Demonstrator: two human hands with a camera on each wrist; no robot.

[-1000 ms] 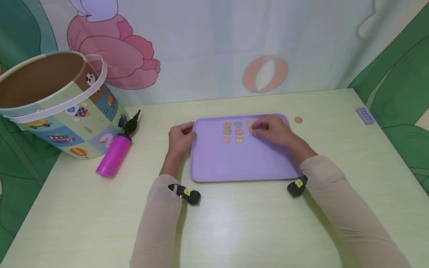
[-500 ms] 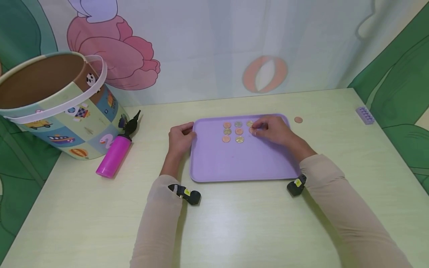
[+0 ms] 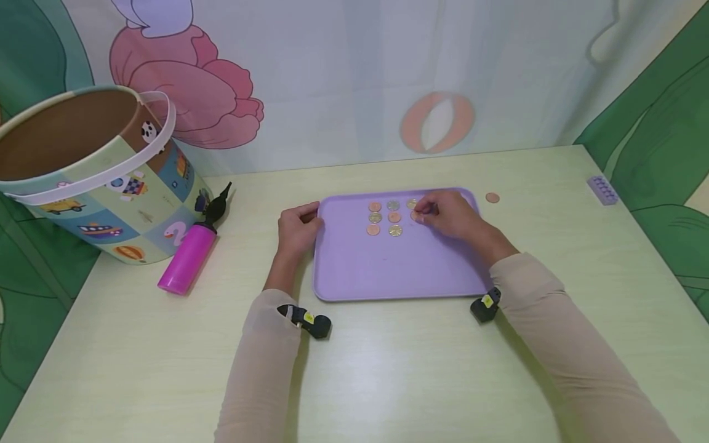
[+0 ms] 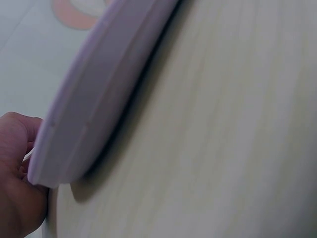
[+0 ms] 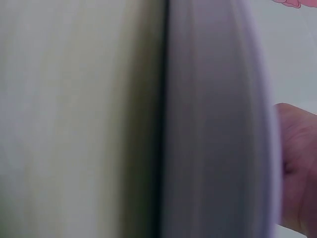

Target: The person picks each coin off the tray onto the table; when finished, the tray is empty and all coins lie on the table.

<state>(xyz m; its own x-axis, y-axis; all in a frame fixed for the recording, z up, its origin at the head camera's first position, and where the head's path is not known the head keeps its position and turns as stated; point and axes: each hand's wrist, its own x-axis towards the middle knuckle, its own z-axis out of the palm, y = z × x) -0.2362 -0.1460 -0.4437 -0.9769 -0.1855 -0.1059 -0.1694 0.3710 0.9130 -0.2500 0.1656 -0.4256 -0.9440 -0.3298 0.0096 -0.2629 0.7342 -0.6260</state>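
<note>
A lilac tray (image 3: 399, 271) lies on the table with rows of copper- and brass-coloured coins near its far side. My left hand (image 3: 299, 232) holds the tray's left edge, thumb against the rim; its other fingertips are partly hidden. Over the right end of the rows, my right hand (image 3: 451, 215) has thumb and index finger at a copper coin (image 3: 415, 216), which they seem to pinch and partly cover. A brass coin (image 3: 395, 231) and a copper coin (image 3: 373, 229) form the nearest row. The wrist views show the tray's side wall (image 4: 94, 94) and part of each hand.
One copper coin (image 3: 492, 197) lies on the table right of the tray. At left stand a large patterned bucket (image 3: 160, 203) with a white handle and a pink pump bottle (image 3: 188, 258) leaning by it. A small purple block (image 3: 602, 190) sits at the right edge.
My right wrist and forearm have shifted very slightly left, while the fingertips stay at the same coin. The left hand, tray and other coins have not visibly moved.
</note>
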